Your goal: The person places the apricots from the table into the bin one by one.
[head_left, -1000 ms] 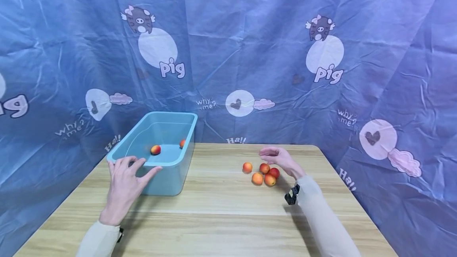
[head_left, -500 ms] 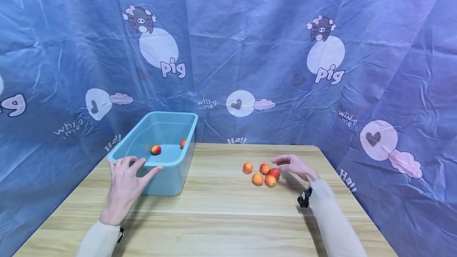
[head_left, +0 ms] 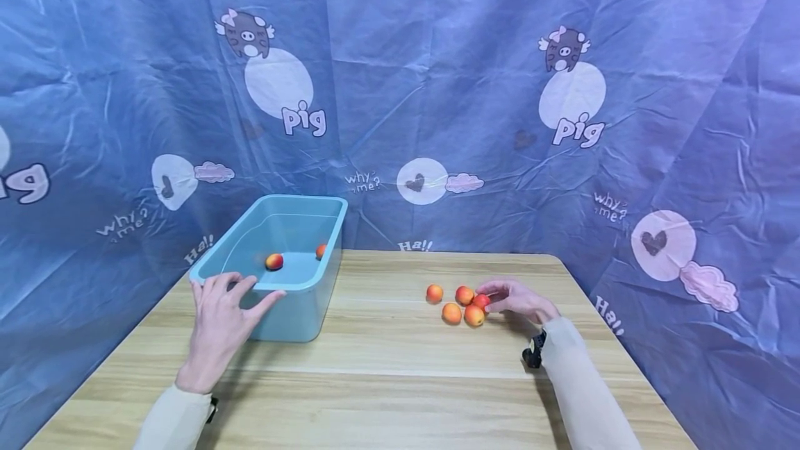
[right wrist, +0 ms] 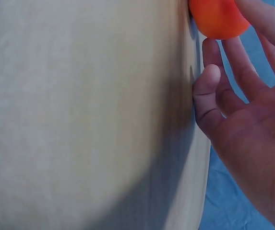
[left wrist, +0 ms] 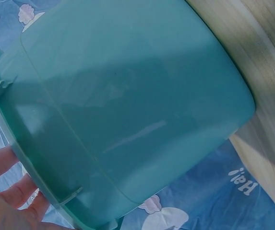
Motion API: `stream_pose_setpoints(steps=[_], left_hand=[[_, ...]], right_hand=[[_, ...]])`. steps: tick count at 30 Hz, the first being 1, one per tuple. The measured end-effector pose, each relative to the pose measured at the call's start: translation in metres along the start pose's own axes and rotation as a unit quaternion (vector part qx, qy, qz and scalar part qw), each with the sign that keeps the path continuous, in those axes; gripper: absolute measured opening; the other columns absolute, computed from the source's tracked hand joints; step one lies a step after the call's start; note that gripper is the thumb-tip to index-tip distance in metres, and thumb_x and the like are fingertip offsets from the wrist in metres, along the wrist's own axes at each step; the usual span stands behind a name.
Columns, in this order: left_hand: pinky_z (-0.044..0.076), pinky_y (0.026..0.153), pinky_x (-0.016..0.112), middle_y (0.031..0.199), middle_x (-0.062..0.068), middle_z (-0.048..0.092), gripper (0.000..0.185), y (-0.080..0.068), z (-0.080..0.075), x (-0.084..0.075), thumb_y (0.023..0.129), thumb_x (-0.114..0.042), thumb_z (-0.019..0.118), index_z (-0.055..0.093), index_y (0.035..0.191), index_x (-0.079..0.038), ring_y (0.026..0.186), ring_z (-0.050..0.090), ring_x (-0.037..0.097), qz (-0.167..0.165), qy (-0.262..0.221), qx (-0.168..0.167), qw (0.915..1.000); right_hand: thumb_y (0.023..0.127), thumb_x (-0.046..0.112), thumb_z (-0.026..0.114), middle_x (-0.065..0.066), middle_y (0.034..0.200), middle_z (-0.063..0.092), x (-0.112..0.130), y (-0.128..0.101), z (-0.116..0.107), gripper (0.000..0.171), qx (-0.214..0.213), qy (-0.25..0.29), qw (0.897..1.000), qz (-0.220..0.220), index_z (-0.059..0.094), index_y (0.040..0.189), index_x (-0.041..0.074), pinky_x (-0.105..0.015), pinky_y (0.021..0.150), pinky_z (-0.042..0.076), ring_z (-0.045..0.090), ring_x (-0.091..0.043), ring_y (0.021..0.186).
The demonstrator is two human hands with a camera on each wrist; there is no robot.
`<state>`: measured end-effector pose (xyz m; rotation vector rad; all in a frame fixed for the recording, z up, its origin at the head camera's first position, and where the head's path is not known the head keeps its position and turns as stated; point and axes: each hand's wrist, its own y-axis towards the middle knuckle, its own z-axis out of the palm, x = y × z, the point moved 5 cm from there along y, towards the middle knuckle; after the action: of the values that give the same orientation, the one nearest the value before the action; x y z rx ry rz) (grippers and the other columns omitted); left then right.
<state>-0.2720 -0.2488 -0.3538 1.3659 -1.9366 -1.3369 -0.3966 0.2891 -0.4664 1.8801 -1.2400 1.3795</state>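
My left hand rests on the near rim of a light blue plastic bin. In the left wrist view its fingers hook over the rim, with the thumb at the rim too. Low over the right part of the table, my right hand has its thumb and fingers around a small smooth red fruit, which looks like a nectarine. In the right wrist view this orange-red fruit sits between thumb and fingers, partly cut off. Several similar fruits lie close beside it on the wood.
Two fruits, one of them red and yellow, lie inside the bin. The wooden table reaches back to a blue printed cloth hanging behind and at both sides.
My right hand has moved right and down from above the fruits, and its fingers have come around the red one. The left hand and the bin have stayed in place.
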Motion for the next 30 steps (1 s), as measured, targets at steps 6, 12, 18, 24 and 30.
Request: stream_pose_setpoints(steps=[6,12,18,24,30], left_hand=[[0.02,0.1,0.078,0.09,0.023,0.062,0.058,-0.001,0.0,0.0,0.067,-0.05,0.083,0.073,0.095,0.0,0.09,0.052,0.044,0.001,-0.001,-0.001,1.0],[0.016,0.102,0.081,0.092,0.022,0.062,0.054,-0.002,0.0,0.0,0.062,-0.04,0.087,0.073,0.095,0.0,0.092,0.052,0.044,-0.009,0.001,0.006,0.9999],[0.014,0.102,0.081,0.092,0.023,0.062,0.057,-0.001,0.001,-0.001,0.066,-0.047,0.085,0.073,0.096,-0.001,0.093,0.052,0.044,-0.009,0.002,0.007,0.9999],[0.015,0.102,0.08,0.092,0.023,0.062,0.063,-0.002,0.002,0.0,0.072,-0.059,0.077,0.073,0.096,0.0,0.093,0.052,0.044,-0.008,0.003,0.004,1.0],[0.016,0.102,0.08,0.091,0.023,0.063,0.07,-0.002,0.002,0.0,0.076,-0.068,0.069,0.073,0.095,0.0,0.091,0.052,0.044,-0.003,0.004,0.003,1.0]], right_hand=[[0.084,0.009,0.075,-0.015,0.131,0.061,-0.003,0.002,0.001,0.054,-0.003,-0.035,0.999,0.004,0.055,0.133,0.003,-0.033,0.097,0.044,0.059,-0.022,0.116],[0.084,0.011,0.075,-0.015,0.13,0.061,-0.004,0.003,0.001,0.052,0.007,-0.067,0.998,-0.009,0.056,0.132,0.004,-0.033,0.097,0.044,0.058,-0.021,0.116],[0.085,0.01,0.074,-0.014,0.129,0.061,-0.006,0.001,0.0,0.051,0.009,-0.047,0.999,-0.011,0.055,0.133,0.004,-0.031,0.095,0.046,0.059,-0.018,0.112],[0.089,0.009,0.068,-0.012,0.128,0.061,-0.01,0.002,-0.002,0.051,-0.003,-0.001,1.0,-0.004,0.05,0.136,-0.001,-0.032,0.097,0.042,0.059,-0.016,0.111],[0.089,0.007,0.065,-0.01,0.124,0.06,-0.011,0.0,-0.01,0.057,-0.038,0.009,0.999,-0.002,0.043,0.14,-0.007,-0.031,0.087,0.046,0.059,-0.016,0.099]])
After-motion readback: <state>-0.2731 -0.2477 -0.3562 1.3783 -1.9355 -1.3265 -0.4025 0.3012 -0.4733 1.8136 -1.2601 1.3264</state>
